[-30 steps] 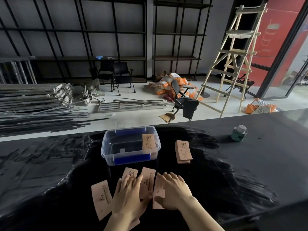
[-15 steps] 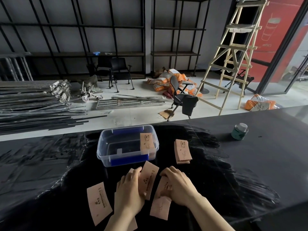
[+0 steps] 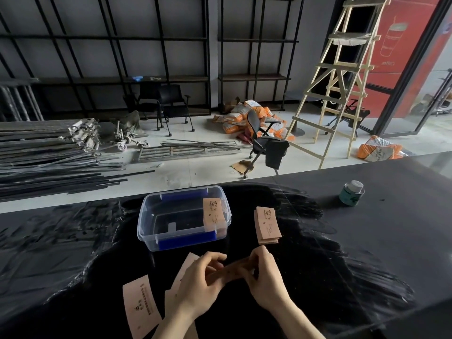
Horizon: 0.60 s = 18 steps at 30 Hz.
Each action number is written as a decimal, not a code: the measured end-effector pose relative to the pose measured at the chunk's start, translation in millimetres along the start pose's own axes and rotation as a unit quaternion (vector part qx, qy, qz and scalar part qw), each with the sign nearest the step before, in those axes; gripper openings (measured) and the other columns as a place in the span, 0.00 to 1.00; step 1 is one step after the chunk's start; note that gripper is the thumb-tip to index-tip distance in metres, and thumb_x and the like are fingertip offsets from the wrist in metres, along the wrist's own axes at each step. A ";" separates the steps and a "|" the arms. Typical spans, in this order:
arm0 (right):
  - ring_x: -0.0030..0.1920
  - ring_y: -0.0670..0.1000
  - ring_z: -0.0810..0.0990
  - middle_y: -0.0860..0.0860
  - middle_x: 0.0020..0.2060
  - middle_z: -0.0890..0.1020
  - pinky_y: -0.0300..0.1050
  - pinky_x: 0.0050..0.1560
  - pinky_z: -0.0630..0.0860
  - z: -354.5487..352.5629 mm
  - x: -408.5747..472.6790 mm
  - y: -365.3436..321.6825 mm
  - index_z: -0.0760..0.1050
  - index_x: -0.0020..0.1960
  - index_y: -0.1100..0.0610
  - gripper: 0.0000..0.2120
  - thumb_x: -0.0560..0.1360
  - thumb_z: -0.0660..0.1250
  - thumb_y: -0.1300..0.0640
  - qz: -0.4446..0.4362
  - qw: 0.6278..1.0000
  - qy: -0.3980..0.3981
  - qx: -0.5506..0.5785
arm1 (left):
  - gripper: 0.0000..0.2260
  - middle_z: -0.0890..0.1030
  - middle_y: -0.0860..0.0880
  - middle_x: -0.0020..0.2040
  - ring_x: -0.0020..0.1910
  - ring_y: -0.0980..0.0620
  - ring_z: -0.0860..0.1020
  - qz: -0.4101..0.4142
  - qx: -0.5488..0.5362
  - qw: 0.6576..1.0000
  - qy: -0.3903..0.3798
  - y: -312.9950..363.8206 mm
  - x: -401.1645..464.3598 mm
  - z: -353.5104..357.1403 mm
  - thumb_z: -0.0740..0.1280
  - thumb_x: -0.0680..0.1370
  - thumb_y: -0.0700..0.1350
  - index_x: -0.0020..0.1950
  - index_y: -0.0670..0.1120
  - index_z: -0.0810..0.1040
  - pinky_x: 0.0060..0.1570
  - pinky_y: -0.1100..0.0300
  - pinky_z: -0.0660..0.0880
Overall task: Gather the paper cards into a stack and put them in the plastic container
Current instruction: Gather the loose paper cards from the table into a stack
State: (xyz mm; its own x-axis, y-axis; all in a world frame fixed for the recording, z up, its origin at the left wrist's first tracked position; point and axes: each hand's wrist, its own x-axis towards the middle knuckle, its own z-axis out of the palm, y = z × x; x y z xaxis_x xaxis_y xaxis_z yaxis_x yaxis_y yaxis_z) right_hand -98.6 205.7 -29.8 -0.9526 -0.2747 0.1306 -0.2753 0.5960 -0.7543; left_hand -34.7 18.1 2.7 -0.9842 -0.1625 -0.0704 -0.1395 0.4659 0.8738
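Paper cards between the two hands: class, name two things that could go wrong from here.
1. The held cards sit edge-on between the left hand and right hand; a loose grip could let them fan out or drop.
2. A loose card near the table's front edge, and others half hidden under the left hand, could be missed or knocked off.

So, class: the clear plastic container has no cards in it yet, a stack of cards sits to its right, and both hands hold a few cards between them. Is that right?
Not quite. The head view shows the plastic container already has cards inside, at its right end. The rest holds: a stack sits to its right, and the left hand and right hand hold a few cards between them.
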 end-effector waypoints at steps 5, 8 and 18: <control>0.60 0.43 0.69 0.40 0.63 0.70 0.42 0.60 0.73 -5.5 -1.6 0.9 0.65 0.73 0.46 0.33 0.72 0.76 0.55 -0.067 0.992 -0.016 -0.105 | 0.20 0.83 0.60 0.50 0.52 0.68 0.79 0.007 0.057 0.998 -0.010 4.7 2.1 2.2 0.72 0.76 0.35 0.59 0.60 0.79 0.56 0.69 0.79; 0.59 0.45 0.74 0.39 0.59 0.76 0.44 0.59 0.76 -4.2 3.2 -4.7 0.70 0.69 0.41 0.24 0.76 0.70 0.56 -0.126 0.981 -0.062 -0.137 | 0.18 0.82 0.60 0.50 0.53 0.66 0.80 0.027 0.042 0.999 0.005 4.9 2.0 0.9 0.73 0.77 0.41 0.60 0.61 0.77 0.56 0.64 0.81; 0.55 0.48 0.73 0.44 0.55 0.75 0.43 0.51 0.75 1.7 8.2 -6.1 0.73 0.63 0.44 0.18 0.76 0.65 0.59 -0.136 0.976 -0.082 -0.149 | 0.30 0.76 0.53 0.65 0.67 0.50 0.73 -0.106 0.388 0.914 0.058 -13.1 1.1 -27.2 0.71 0.73 0.59 0.72 0.56 0.65 0.66 0.53 0.68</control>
State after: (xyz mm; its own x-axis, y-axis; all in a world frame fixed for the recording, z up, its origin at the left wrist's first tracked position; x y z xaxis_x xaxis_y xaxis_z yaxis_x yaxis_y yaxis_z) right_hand -104.6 198.6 -25.2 -0.8121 -0.5558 0.1778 -0.5641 0.6698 -0.4828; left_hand -31.0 -11.8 4.3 -0.9144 -0.3902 -0.1080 -0.4049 0.8828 0.2381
